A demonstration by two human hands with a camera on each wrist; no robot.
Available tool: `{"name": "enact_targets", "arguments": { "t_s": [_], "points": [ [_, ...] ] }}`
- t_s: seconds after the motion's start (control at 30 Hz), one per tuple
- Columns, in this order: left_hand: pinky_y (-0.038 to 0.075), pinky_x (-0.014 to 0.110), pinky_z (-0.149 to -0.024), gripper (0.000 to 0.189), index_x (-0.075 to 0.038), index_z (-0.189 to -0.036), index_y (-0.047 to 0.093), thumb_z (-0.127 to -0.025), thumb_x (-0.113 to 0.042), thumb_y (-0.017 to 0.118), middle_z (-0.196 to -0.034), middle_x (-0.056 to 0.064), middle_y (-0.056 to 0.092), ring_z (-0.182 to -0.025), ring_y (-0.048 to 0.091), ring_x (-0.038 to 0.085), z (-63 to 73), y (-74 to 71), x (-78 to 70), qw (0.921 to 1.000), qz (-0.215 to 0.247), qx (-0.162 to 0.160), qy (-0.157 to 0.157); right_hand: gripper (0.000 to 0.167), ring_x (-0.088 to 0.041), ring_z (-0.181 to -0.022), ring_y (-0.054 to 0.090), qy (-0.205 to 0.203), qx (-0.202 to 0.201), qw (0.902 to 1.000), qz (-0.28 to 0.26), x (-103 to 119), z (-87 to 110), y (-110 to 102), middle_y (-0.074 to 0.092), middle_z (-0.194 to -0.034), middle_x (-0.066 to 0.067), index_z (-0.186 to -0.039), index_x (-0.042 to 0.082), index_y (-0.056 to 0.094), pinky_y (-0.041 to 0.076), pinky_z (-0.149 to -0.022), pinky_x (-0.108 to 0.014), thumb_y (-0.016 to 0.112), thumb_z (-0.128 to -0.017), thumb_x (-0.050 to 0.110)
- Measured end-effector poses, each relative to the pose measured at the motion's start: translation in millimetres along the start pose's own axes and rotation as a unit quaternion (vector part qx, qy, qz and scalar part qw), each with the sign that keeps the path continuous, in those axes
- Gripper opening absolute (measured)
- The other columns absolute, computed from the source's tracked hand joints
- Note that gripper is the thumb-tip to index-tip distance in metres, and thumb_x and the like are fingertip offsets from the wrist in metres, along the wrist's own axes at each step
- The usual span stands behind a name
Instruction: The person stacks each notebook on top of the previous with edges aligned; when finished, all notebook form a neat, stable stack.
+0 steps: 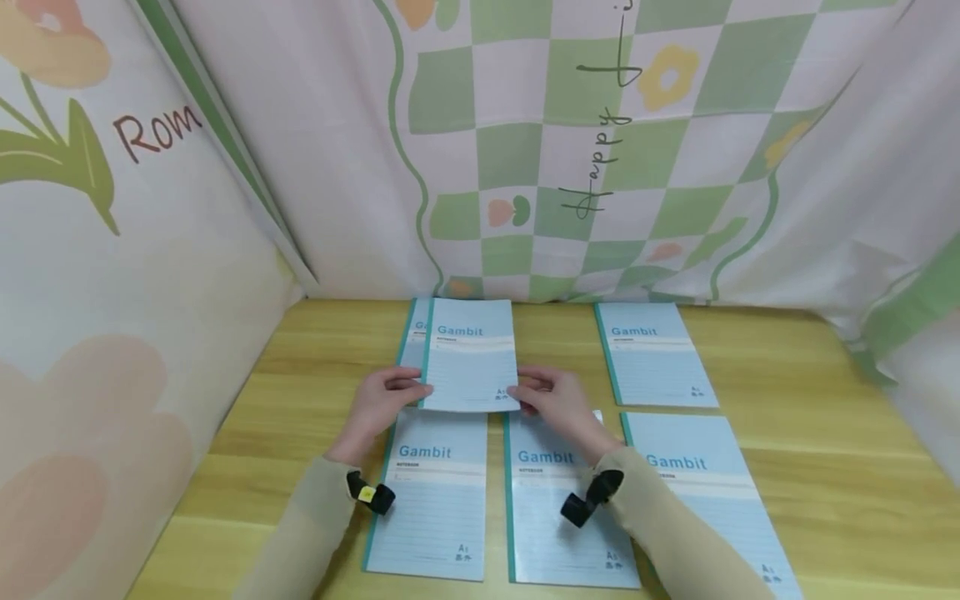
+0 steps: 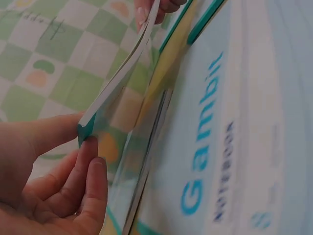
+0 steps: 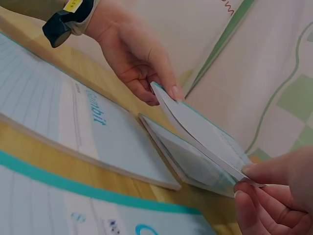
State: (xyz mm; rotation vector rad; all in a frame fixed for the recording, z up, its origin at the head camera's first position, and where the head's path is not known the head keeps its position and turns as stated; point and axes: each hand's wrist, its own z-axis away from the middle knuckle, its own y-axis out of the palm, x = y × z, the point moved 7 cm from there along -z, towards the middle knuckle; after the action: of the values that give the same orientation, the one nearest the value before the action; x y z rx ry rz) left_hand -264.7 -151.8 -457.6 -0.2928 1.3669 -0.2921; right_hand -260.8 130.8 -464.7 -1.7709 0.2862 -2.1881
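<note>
Both hands hold one light blue "Gambit" notebook with a teal spine, raised over another notebook at the back. The left hand pinches its lower left corner at the spine, thumb on top and fingers beneath. At the lower right corner, the right hand grips it between thumb and fingers. The right wrist view shows the held notebook tilted and slightly bowed, with a gap above the notebook below it. Most of that lower one is hidden in the head view.
Two notebooks lie in front, one at left and one in the middle, partly under the right wrist. On the right lie a back notebook and a front one, partly covered by the sleeve. A patterned curtain hangs behind the wooden table.
</note>
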Motion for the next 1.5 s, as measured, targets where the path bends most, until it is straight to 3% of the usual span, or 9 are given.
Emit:
{"name": "enact_targets", "arguments": {
  "t_s": [0.23,0.6,1.0,1.13,1.3,1.5],
  "points": [
    [0.052,0.043,-0.095,0.039,-0.007,-0.127,0.069,-0.092,-0.022,0.078,-0.121,0.011,0.068,-0.111,0.062,0.027,-15.0,-19.6,-5.0,0.9995,-0.023,-0.004,0.021,0.046,-0.021,-0.088,0.07,0.015,0.016,0.9986,-0.048,17,-15.8,17,0.071,-0.107,-0.007,-0.136,0.012,0.064,0.06,-0.076,-0.032,0.077,-0.093,0.022],
    [0.046,0.046,-0.105,0.038,-0.002,-0.128,0.068,-0.094,-0.018,0.075,-0.127,0.017,0.067,-0.122,0.058,0.032,-33.9,-35.1,5.8,0.9986,-0.047,-0.021,0.012,0.041,-0.021,-0.083,0.07,0.019,0.022,0.997,-0.072,19,-36.7,43,0.075,-0.099,-0.006,-0.129,0.005,0.068,0.06,-0.072,-0.031,0.079,-0.091,0.017],
    [0.04,0.05,-0.11,0.039,-0.008,-0.13,0.068,-0.095,-0.024,0.074,-0.132,0.014,0.065,-0.129,0.053,0.033,-40.6,-36.0,19.0,0.9973,-0.063,-0.033,-0.019,0.044,-0.02,-0.073,0.068,0.005,0.011,0.999,-0.043,20,-45.5,53,0.072,-0.088,-0.009,-0.13,0.002,0.066,0.055,-0.061,-0.026,0.079,-0.089,0.013],
    [0.042,0.049,-0.108,0.039,-0.009,-0.131,0.068,-0.095,-0.022,0.074,-0.132,0.014,0.065,-0.128,0.054,0.032,-40.4,-34.2,21.5,0.9971,-0.062,-0.036,-0.025,0.048,-0.02,-0.073,0.068,0.006,0.012,0.9995,-0.027,18,-46.2,55,0.071,-0.087,-0.008,-0.134,0.003,0.063,0.056,-0.062,-0.027,0.079,-0.09,0.013],
    [0.044,0.048,-0.107,0.037,-0.009,-0.131,0.068,-0.096,-0.022,0.073,-0.131,0.013,0.066,-0.127,0.055,0.031,-41.5,-33.0,23.0,0.9959,-0.074,-0.046,-0.024,0.054,-0.021,-0.072,0.068,0.007,0.01,0.9998,-0.014,18,-46.1,56,0.071,-0.086,-0.008,-0.139,0.004,0.06,0.057,-0.062,-0.029,0.079,-0.089,0.013],
    [0.048,0.046,-0.103,0.035,-0.006,-0.13,0.069,-0.098,-0.02,0.072,-0.129,0.015,0.067,-0.125,0.057,0.031,-41.5,-31.8,21.7,0.9954,-0.077,-0.056,-0.008,0.049,-0.02,-0.073,0.068,0.003,0.004,0.9998,-0.018,17,-47.2,57,0.07,-0.089,-0.009,-0.136,0.003,0.063,0.058,-0.063,-0.028,0.078,-0.09,0.009]
  ]
}}
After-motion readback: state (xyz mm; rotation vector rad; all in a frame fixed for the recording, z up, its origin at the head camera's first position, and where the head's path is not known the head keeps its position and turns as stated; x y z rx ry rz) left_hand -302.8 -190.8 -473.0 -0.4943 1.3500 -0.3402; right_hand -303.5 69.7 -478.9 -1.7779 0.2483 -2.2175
